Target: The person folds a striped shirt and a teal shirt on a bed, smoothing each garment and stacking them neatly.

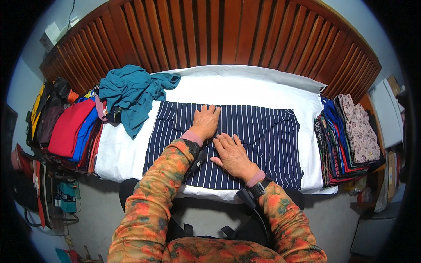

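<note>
A navy garment with white stripes (272,144) lies spread flat on a white sheet (206,85), its kind not plain from here. My left hand (205,122) rests on its upper middle, fingers pointing to the far edge and lying on the cloth. Lower and to the right, my right hand (233,157) presses flat on the same cloth with the fingers spread and the thumb out to the left. Small creases run across the fabric around both hands. Neither hand grips anything.
A crumpled teal garment (129,94) lies at the far left beside stacked folded clothes (72,131). Another folded stack (351,136) stands at the right, a patterned pink piece on top. Behind rises a slatted wooden headboard (219,33). A teal box (67,196) sits low at left.
</note>
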`<state>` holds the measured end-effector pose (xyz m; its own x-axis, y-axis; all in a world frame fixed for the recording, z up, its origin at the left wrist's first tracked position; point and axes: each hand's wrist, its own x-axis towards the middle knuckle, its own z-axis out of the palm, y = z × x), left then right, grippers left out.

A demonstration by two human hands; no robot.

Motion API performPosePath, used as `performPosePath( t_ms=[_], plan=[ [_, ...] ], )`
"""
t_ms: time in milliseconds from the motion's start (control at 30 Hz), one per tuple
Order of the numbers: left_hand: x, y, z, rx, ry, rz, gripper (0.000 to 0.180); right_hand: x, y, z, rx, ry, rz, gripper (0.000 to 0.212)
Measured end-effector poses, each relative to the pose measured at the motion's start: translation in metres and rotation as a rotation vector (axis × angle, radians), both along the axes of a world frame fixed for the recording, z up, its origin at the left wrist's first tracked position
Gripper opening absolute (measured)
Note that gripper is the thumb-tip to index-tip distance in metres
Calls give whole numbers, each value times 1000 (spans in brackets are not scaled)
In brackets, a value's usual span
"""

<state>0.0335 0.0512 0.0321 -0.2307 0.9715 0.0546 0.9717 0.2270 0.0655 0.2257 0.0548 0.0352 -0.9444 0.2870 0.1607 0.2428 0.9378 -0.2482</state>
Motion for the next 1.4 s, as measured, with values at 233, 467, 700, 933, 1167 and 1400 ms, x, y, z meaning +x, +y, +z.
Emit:
performPosePath(
  t_ms=[233, 467, 700, 933, 1167, 1400],
  plan=[
    [6, 12, 14, -201, -45, 97, 63, 1, 0, 1, -19, 61, 9, 58],
    [2, 29, 16, -300, -59, 88, 64, 1, 1, -5, -25, 112, 26, 59],
    [0, 37, 12, -304, -68, 133, 41, 1, 1, -6, -25, 104, 26, 58],
    [-4, 13, 10, -156, -183, 114, 51, 18, 4, 9, -13, 142, 13, 57],
    [62, -43, 22, 263, -162, -105, 50, 81, 46, 46, -85, 43, -292, 30],
    [178, -91, 37, 435, -341, -489, 52, 195, 96, 84, -366, -77, -782, 29]
  ],
)
